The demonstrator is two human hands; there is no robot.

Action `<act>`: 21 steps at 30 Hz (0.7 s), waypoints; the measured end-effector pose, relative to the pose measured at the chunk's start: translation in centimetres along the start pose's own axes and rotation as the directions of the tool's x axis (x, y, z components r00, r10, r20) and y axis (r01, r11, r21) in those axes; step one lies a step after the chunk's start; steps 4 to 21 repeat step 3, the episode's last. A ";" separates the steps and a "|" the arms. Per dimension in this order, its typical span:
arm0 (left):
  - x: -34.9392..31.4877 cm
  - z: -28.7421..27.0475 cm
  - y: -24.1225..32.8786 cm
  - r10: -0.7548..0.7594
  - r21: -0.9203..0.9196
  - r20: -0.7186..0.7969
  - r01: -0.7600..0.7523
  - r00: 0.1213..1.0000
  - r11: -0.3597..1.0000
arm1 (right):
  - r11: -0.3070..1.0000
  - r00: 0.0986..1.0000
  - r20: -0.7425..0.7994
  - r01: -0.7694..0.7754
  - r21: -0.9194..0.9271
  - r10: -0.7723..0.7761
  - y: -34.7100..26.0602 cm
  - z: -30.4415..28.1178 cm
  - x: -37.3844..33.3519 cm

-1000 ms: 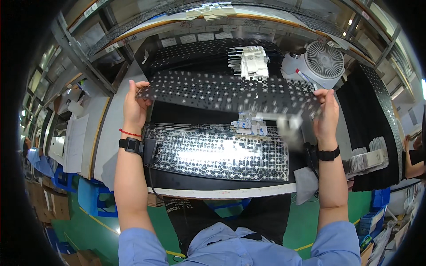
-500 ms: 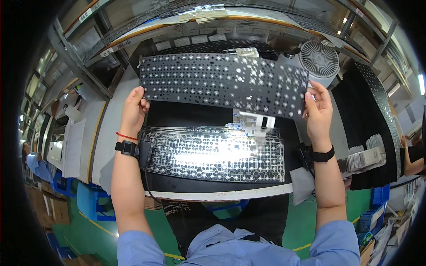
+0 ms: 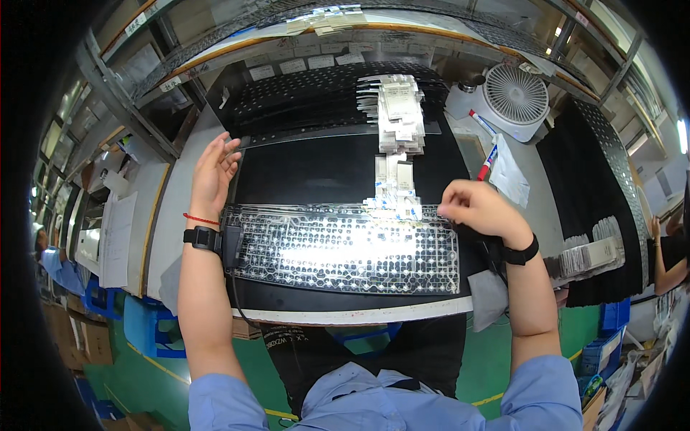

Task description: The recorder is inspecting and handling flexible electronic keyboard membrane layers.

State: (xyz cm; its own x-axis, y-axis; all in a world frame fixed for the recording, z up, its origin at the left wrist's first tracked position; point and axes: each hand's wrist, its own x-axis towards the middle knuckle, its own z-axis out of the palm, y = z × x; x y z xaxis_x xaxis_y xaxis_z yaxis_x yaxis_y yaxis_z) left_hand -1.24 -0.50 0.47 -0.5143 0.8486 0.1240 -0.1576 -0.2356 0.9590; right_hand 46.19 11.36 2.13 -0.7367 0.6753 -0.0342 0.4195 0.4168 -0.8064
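Observation:
Before me lies a clear keyboard-shaped circuit film [image 3: 345, 251] with printed traces and glare across its middle, on a black surface. White and blue tabs [image 3: 392, 208] stick out from its far edge. My right hand [image 3: 478, 208] is curled over the film's far right corner, thumb and fingertips pressed together; whatever may be between them is hidden. Raised at the film's far left corner, my left hand [image 3: 215, 165] is open and holds nothing. Farther back lie black perforated sheets [image 3: 295, 93], with a layered row of white tails [image 3: 401, 108] at their right.
At the back right stand a round white fan [image 3: 516, 97], red-and-blue markers [image 3: 488, 162] and a crumpled white sheet [image 3: 510, 172]. Bundled white tails [image 3: 593, 253] rest on black sheets at the right. A metal shelf [image 3: 345, 32] spans the back.
Both hands have let go of the black perforated sheet they held up. My right hand has come down and left to the film's corner. The white tails and markers are now uncovered.

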 end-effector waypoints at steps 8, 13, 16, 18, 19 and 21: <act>0.2 -0.2 -0.4 -0.038 0.033 0.040 0.037 0.998 0.999 | 0.969 0.993 0.109 0.065 -0.240 -0.040 0.2 0.2 -0.3; 0.2 -0.2 -0.4 -0.038 0.033 0.040 0.037 0.998 0.999 | 0.969 0.993 0.109 0.065 -0.240 -0.040 0.2 0.2 -0.3; 0.2 -0.2 -0.4 -0.038 0.033 0.040 0.037 0.998 0.999 | 0.969 0.993 0.109 0.065 -0.240 -0.040 0.2 0.2 -0.3; 0.2 -0.2 -0.4 -0.038 0.033 0.040 0.037 0.998 0.999 | 0.969 0.993 0.109 0.065 -0.240 -0.040 0.2 0.2 -0.3; 0.2 -0.2 -0.4 -0.038 0.033 0.040 0.037 0.998 0.999 | 0.969 0.993 0.109 0.065 -0.240 -0.040 0.2 0.2 -0.3; 0.2 -0.2 -0.4 -0.038 0.033 0.040 0.037 0.998 0.999 | 0.969 0.993 0.109 0.065 -0.240 -0.040 0.2 0.2 -0.3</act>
